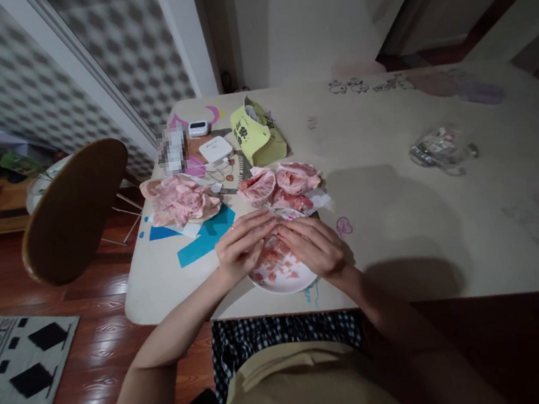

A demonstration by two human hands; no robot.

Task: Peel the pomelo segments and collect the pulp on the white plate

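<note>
My left hand [245,245] and my right hand [317,242] meet over a white plate [288,286], fingers bent and fingertips pinched together. Whatever they hold between them is hidden by the fingers. On the plate lie loose pieces of pink-red citrus pulp [286,269], like pomelo or grapefruit. Just past my hands, large pomelo sections [297,177] with pink flesh and pale membrane rest on white paper. To the left of my left hand sits a heap of pale pink peel and membrane [182,200].
Blue strips [207,236] lie left of the plate. Behind are a yellow-green printed paper bag [257,130], a white box-like device [215,149] and a small device with a dark screen [199,128]. A clear plastic bundle [441,149] lies right. A brown chair [77,211] stands left.
</note>
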